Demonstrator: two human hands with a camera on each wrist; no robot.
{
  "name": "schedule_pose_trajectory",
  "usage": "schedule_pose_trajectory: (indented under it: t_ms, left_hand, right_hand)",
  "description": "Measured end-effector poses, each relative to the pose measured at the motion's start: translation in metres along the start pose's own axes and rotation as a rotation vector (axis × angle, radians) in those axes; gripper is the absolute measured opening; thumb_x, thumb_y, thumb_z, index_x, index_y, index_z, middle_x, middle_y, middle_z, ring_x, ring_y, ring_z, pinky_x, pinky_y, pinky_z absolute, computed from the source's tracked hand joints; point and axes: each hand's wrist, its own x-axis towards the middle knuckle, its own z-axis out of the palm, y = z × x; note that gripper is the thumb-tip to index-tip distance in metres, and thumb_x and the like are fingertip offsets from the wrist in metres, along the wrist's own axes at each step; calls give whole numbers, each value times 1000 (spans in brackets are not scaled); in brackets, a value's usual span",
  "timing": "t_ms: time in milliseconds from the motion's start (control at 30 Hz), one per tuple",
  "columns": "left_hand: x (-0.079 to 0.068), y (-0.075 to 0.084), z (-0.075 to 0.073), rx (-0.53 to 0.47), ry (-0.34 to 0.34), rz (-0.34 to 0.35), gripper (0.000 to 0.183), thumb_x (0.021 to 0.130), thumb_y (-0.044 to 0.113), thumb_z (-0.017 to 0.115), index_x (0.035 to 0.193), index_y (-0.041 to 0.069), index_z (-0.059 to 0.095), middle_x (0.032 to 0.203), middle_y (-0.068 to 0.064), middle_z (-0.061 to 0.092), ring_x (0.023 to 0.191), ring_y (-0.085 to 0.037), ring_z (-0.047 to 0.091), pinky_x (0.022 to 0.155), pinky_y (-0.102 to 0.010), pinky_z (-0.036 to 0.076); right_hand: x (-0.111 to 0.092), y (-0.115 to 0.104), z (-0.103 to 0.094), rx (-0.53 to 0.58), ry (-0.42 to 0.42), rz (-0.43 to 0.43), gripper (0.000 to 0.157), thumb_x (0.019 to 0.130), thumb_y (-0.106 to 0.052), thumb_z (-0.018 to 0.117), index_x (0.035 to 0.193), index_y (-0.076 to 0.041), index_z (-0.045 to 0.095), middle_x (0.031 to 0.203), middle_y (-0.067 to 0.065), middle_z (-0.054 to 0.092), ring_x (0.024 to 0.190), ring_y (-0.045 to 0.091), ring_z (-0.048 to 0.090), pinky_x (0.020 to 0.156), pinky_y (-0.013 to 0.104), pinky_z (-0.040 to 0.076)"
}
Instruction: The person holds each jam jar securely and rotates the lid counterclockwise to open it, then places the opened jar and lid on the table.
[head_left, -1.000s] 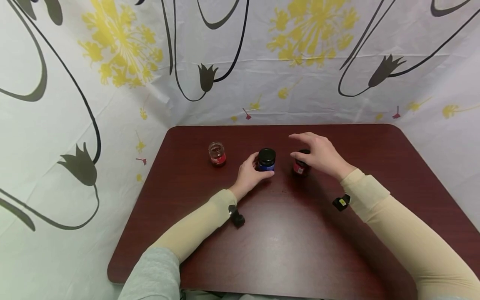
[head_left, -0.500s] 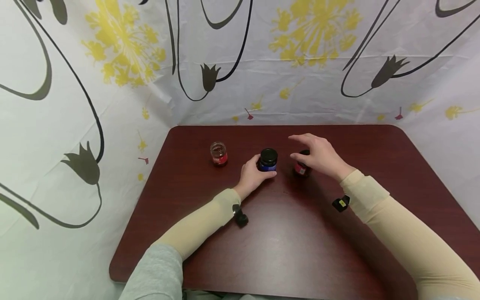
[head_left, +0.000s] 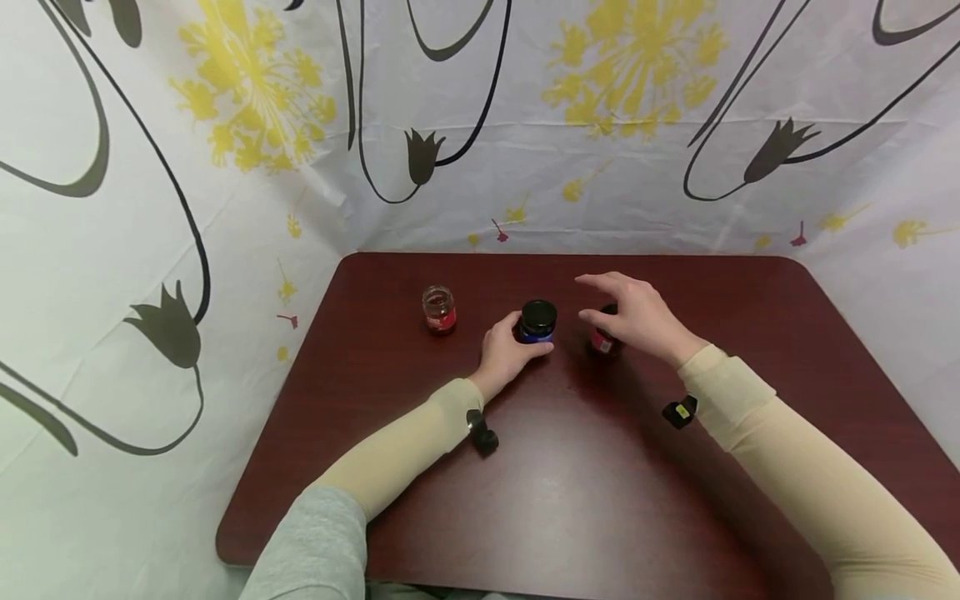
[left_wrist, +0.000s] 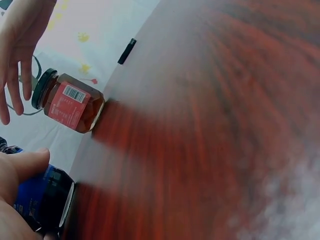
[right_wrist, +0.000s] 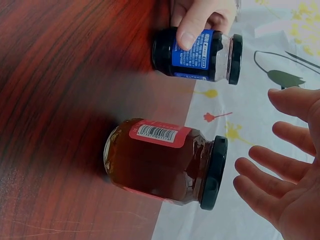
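My left hand [head_left: 501,354] grips a glass jar with a blue label [head_left: 536,338] and black lid, its thumb lying across the label in the right wrist view. That jar stands upright on the table with dark contents. To its right stands a second lidded jar [right_wrist: 160,155], holding amber-brown contents behind a red label with a barcode. Over this jar's lid is my right hand [head_left: 641,317], fingers spread and relaxed. A gap shows between the fingertips and the lid [right_wrist: 214,172] in the right wrist view. From the head view, the right hand covers part of the red-label jar.
A lidless glass jar [head_left: 439,312] with a red label stands farther left on the dark red wooden table [head_left: 570,483]. Behind and left of the table hangs a white flower-patterned curtain [head_left: 480,192]. In the left wrist view, a small black stick-like object [left_wrist: 127,51] shows near the table's edge.
The head view has shifted slightly, so the scene sits a little farther right and lower. Both hands keep their places at the jars.
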Motion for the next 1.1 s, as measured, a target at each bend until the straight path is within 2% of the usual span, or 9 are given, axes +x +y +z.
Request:
schedule_pose_trajectory:
  t_ms: [667,1100]
  left_hand:
    - [-1,4,-20,-93,-18,-5,60,67,44,78,120,29,53,109,16,56,103,-5,51,89,-38,42]
    - [-6,11,-30,-89,-12,42,61,65,46,78,118,32,52,106,15,56,97,-5,52,85,-36,45]
  right_hand:
    - [6,-9,2,-2,-11,-10,54,83,-43,63,132,-35,43,128,-5,47,109,17,51,83,45,43]
    - [8,-14,4,24,10,-17,52,84,-46,60,132,-33,45,129,-6,47,112,19,49,86,46,42]
